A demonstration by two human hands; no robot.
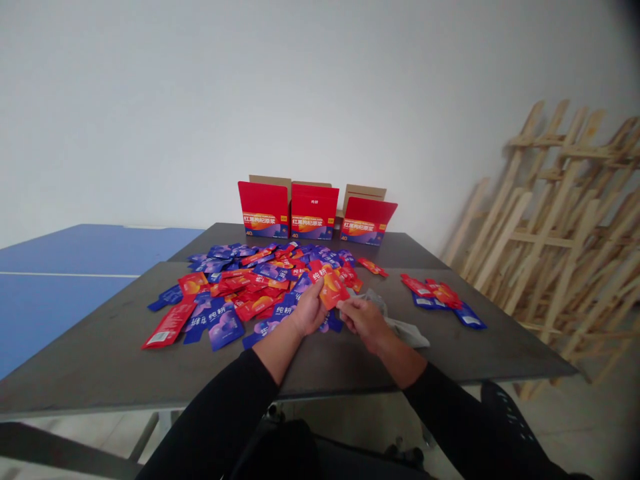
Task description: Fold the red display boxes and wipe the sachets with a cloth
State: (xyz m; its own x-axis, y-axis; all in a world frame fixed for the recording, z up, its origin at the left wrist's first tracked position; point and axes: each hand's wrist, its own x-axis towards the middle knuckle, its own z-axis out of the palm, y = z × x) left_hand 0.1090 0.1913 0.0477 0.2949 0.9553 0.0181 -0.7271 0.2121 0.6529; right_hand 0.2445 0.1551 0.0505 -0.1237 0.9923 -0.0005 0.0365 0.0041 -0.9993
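A red and orange pouch is held just above the table, in front of the pile. My left hand is closed on its left side, and my right hand pinches its lower right corner. Behind and to the left spreads a heap of red pouches and blue-purple pouches. A crumpled grey cloth lies beside my right hand, partly hidden by it. Farther right is a small group of red pouches on top of blue ones.
Three open red and purple cartons stand at the back of the dark table. A blue table adjoins on the left. Wooden frames lean against the wall at the right.
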